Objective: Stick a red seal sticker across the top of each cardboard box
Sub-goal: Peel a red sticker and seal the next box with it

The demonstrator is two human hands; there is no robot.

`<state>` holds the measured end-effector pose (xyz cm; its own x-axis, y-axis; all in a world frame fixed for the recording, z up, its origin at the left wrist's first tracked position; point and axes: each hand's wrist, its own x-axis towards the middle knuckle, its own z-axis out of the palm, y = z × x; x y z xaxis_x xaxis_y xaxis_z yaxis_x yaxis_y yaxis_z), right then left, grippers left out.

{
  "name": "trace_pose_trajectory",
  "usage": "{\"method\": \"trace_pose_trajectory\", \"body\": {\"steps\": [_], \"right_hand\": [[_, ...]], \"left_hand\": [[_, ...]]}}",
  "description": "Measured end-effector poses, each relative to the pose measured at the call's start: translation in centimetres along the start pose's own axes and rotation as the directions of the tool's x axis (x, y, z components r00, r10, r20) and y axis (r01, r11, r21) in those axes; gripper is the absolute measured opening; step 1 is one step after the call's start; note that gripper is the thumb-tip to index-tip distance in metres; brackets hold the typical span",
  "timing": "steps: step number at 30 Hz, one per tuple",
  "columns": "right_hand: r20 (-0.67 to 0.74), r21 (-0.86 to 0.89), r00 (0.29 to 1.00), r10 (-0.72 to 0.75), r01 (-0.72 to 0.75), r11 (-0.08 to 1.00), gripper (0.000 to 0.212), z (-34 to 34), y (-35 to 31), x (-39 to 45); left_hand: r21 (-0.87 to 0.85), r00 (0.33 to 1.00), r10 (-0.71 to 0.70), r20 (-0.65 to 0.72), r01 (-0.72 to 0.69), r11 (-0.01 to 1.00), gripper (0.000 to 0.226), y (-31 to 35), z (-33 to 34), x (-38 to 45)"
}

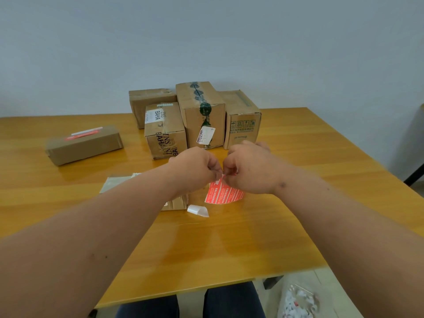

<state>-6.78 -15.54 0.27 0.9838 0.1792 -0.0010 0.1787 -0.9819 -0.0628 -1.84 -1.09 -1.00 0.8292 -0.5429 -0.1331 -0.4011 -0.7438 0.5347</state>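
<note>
Pale blue-grey wall behind, glossy yellow wooden surface in front. Both forearms stretched forward over it, wrists nearly meeting above the middle. Left hand knuckles up, fingers curled, thumb and fingertips pinching the top corner of the red seal sticker sheet. Right hand mirrored just beside it, its grip also pinched onto the same top edge, fingertips of the two hands almost touching. Sheet hanging from that pinch and curving toward the surface, bright red with rows of white print, a white edge showing at the pinched corner. Directly below the hands, a low cardboard box, mostly hidden by the left forearm. A curled white backing scrap lying just in front of it. Off to the left, well apart, a long flat box already bearing a red strip on top. At the back, four upright cardboard boxes clustered close together, tops without red strips.
</note>
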Motion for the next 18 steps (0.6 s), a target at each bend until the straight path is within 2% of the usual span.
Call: {"method": "trace_pose_trajectory", "body": {"steps": [4, 13, 18], "right_hand": [[-0.025, 0.018, 0.999, -0.021, 0.022, 1.0, 0.017, -0.05, -0.05, -0.05], [-0.098, -0.007, 0.993, -0.063, 0.063, 0.998, 0.018, 0.42, 0.04, -0.06], [-0.069, 0.028, 0.997, 0.023, -0.021, 0.999, 0.019, 0.37, 0.49, 0.24]], "left_hand": [[-0.018, 1.0, 0.015, -0.01, -0.015, 1.0, 0.009, -0.04, -0.01, 0.04], [-0.194, 1.0, 0.0, -0.01, -0.002, 0.981, 0.008, -0.4, -0.16, -0.02], [-0.232, 1.0, 0.0, -0.002, -0.001, 0.973, 0.008, -0.27, -0.62, -0.09]]}}
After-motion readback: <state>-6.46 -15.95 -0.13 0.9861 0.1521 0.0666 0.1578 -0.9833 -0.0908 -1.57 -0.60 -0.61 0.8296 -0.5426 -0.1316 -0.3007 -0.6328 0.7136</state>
